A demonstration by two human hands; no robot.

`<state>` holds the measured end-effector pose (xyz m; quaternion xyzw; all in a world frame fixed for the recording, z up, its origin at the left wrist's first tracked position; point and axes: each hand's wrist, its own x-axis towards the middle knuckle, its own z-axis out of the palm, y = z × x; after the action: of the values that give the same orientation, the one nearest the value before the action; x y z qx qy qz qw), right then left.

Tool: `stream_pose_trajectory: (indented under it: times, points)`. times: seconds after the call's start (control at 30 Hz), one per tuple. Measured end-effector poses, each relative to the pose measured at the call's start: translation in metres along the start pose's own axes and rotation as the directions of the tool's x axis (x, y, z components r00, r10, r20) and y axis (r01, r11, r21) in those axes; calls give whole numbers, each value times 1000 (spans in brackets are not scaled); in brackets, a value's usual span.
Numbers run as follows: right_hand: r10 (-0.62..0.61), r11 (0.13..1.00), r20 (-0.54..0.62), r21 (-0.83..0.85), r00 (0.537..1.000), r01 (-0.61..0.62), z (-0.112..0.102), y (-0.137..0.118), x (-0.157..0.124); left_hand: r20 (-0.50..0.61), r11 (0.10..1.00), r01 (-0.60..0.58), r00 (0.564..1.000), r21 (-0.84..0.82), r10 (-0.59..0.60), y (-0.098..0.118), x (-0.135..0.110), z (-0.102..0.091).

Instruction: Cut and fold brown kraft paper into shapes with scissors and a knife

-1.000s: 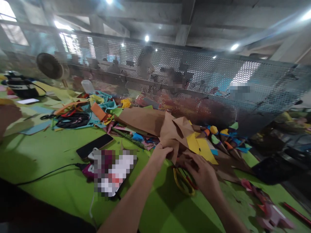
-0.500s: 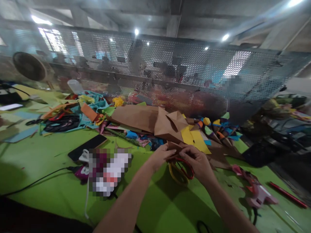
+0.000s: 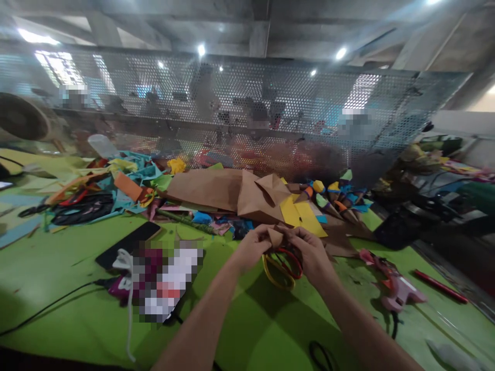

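The left hand (image 3: 253, 249) and right hand (image 3: 310, 250) each pinch the small brown paper (image 3: 275, 237), which sits between them over the green counter (image 3: 247, 330). It looks light, thin and crisp, not slippery but easily creased or torn, so its edges take a gentle fingertip grip best. Whether fingers also hold the scissors (image 3: 279, 283) just below is hard to tell.

A dark phone (image 3: 128, 245) and a red pen (image 3: 441, 286) lie before a perforated screen (image 3: 240, 85).
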<state>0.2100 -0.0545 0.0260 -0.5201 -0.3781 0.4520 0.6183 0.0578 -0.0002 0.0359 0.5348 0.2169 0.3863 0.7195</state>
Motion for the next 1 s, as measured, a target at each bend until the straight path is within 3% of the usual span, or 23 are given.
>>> stream_pose_trajectory:
  times: [0.2,0.43,0.7,0.83,1.0]
  points:
    - [8,999,-15,53,1000,-7,3,-2,0,33,989,-106,994,102,103,-9,3,-4]
    - [45,994,6,98,999,-46,2,0,1,55,918,-255,967,303,250,-4,1,-4]
    - [4,991,63,131,998,-13,3,-8,-1,-177,983,-121,974,135,144,-10,9,-10]
    - [-42,999,82,20,996,41,1,-8,0,-284,995,-100,953,25,103,-10,12,-14]
    - [-154,979,32,-130,988,157,-3,0,6,-303,997,-81,950,-14,73,-8,11,-12]
